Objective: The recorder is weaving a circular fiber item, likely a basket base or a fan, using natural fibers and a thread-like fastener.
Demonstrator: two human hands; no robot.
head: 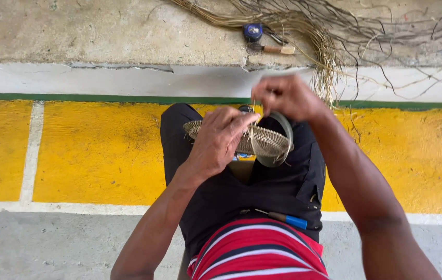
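The left hand [220, 137] curls over the near rim of a flat, round woven straw basket base [262, 141] resting on the person's black-trousered lap [262, 192]. The right hand [286, 96], just above it, pinches a thin pale straw strand [254, 111] rising from the weave.

Fibre bundle [304, 26] on concrete ledge [101, 31]
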